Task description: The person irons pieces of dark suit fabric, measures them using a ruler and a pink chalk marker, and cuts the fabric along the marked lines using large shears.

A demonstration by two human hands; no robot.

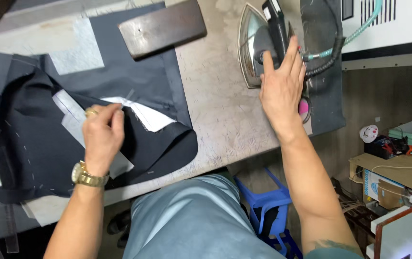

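Dark navy garment pieces (33, 144) with white interfacing patches lie spread on the worn work table (220, 110). My left hand (101, 136), wearing a gold ring and gold watch, pinches the folded fabric edge beside a white interfacing strip (146, 115). My right hand (282, 86) rests on the black handle of a steam iron (259, 43) that sits flat at the table's far right, fingers wrapping the handle. A green hose and black cable run from the iron's back.
A dark wooden block (163, 26) lies on the fabric at the back. Another dark cloth piece (326, 72) hangs over the table's right edge. A blue plastic stool (268, 206) stands below. Boxes and tools clutter shelves (398, 168) at the right.
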